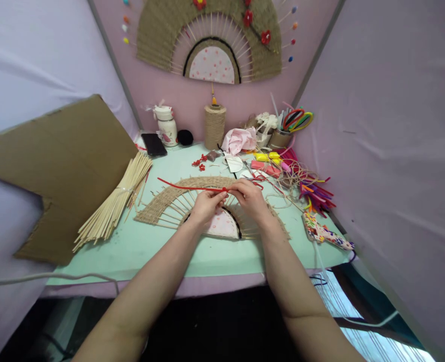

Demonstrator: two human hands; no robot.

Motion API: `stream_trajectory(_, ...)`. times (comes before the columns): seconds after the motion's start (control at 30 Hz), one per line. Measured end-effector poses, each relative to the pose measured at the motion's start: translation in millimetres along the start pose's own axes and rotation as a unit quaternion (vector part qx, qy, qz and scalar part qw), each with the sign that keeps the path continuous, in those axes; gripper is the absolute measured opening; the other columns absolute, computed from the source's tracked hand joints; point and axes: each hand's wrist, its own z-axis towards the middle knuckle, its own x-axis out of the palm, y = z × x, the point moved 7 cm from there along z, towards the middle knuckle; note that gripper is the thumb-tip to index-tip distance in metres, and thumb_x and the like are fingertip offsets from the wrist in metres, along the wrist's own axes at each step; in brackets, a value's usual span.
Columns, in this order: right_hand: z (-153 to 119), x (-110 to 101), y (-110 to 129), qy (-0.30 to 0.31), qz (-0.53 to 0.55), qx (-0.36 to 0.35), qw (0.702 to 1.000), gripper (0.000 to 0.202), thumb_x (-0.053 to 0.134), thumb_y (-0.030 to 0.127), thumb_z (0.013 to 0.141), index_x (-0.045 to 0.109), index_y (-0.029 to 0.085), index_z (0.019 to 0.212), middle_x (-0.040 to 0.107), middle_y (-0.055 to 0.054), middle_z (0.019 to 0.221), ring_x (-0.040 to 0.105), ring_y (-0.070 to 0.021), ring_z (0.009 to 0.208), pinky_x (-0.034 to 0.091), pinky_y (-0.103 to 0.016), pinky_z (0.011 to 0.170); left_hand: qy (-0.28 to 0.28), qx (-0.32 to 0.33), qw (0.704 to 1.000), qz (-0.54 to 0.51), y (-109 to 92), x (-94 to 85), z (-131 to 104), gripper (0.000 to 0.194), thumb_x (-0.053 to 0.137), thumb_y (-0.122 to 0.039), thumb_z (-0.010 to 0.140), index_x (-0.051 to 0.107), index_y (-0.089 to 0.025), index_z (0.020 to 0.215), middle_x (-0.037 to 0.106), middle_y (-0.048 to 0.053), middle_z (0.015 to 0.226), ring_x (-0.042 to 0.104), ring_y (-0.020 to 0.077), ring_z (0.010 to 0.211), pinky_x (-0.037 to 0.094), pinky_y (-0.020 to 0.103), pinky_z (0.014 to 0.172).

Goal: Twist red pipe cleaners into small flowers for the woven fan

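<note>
Pinched between both sets of fingertips was a red pipe cleaner [192, 186], held just above the half-round jute fan [170, 198] on the table [132, 246]. Left of that grip, its long tail ran out over the weave; a bundle of sticks [113, 203] lay farther left. The left hand [204, 205] and right hand [249, 197] nearly touched, closed on it. The work looked like bending a small shape; steady, tight twisting seemed needed.

Both forearms reach forward, left hand [204, 205] and right hand [250, 197] meeting, fingers pinched together.
</note>
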Motion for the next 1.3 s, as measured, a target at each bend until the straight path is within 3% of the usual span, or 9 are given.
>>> stream_trajectory(0.2,0.2,2.5,5.4,0.003,-0.051,-0.022,0.998,0.021,0.049,0.028,0.092,0.067,0.019,0.086,0.064,-0.008,0.083,0.058,-0.0202,0.083,0.047,-0.034,0.076,-0.021,-0.048,0.992,-0.111,0.0,0.9,-2.1,0.024,0.081,-0.015,0.054,0.061,-0.011,0.065,0.058,-0.001,0.058,0.050,0.0043,0.053,0.038,0.016,0.051)
stream_trajectory(0.37,-1.1,6.7,8.8,0.021,-0.096,-0.038,0.994,0.022,0.046,0.026,0.093,0.067,0.019,0.089,0.064,-0.008,0.085,0.056,-0.0211,0.085,0.045,-0.034,0.077,-0.022,-0.046,0.995,-0.090,-0.2,-0.4,-3.2,0.025,0.083,-0.018,0.054,0.063,-0.009,0.066,0.059,0.000,0.056,0.049,0.0045,0.049,0.035,0.016,0.046)
stream_trajectory(0.53,-1.8,9.3,11.1,0.045,-0.121,-0.041,0.991,0.022,0.045,0.024,0.093,0.067,0.020,0.091,0.064,-0.009,0.089,0.054,-0.0227,0.087,0.044,-0.035,0.078,-0.037,-0.089,0.990,-0.099,2.0,-1.0,-4.7,0.024,0.081,-0.024,0.060,0.063,-0.009,0.065,0.061,0.003,0.058,0.049,0.0041,0.049,0.037,0.016,0.047)
stream_trajectory(0.67,-2.6,12.2,9.3,0.050,-0.117,-0.038,0.991,0.021,0.044,0.024,0.093,0.066,0.021,0.092,0.063,-0.008,0.091,0.054,-0.0222,0.090,0.044,-0.034,0.080,-0.046,-0.111,0.987,-0.107,1.3,-0.7,-5.1,0.015,0.075,-0.017,0.064,0.061,-0.009,0.063,0.057,0.002,0.055,0.045,0.0030,0.045,0.031,0.014,0.042)
stream_trajectory(0.87,-1.6,13.2,5.2,0.037,-0.095,-0.017,0.995,0.018,0.048,0.026,0.092,0.065,0.020,0.089,0.063,-0.007,0.086,0.055,-0.0217,0.087,0.044,-0.034,0.079,-0.061,-0.082,0.990,-0.102,-2.8,-2.0,-5.9,0.009,0.070,-0.012,0.058,0.061,-0.010,0.060,0.059,0.001,0.057,0.045,0.0030,0.047,0.031,0.015,0.044)
stream_trajectory(1.1,-2.0,10.7,4.4,0.037,-0.062,0.018,0.997,0.017,0.049,0.026,0.092,0.063,0.019,0.086,0.063,-0.007,0.087,0.055,-0.0210,0.086,0.043,-0.034,0.079,-0.042,0.009,0.996,-0.075,-8.2,-1.7,-2.1,0.011,0.068,-0.014,0.056,0.058,-0.013,0.053,0.054,-0.002,0.052,0.044,0.0061,0.051,0.031,0.020,0.051)
stream_trajectory(1.2,-2.5,7.6,1.0,0.042,-0.041,0.052,0.997,0.015,0.050,0.024,0.090,0.063,0.019,0.084,0.062,-0.006,0.084,0.055,-0.0201,0.083,0.042,-0.033,0.075,-0.060,0.049,0.997,0.026,-13.7,-5.1,-4.6,0.006,0.067,-0.016,0.059,0.062,-0.015,0.059,0.057,-0.002,0.056,0.047,0.0084,0.056,0.034,0.022,0.056)
stream_trajectory(1.3,-4.2,4.5,-5.0,0.058,-0.005,0.088,0.994,0.015,0.051,0.024,0.087,0.063,0.019,0.080,0.062,-0.005,0.081,0.055,-0.0180,0.078,0.042,-0.030,0.072,-0.061,0.099,0.979,0.169,-24.5,-2.6,-12.4,0.001,0.065,-0.017,0.064,0.065,-0.016,0.065,0.061,-0.001,0.063,0.051,0.0115,0.063,0.036,0.024,0.062)
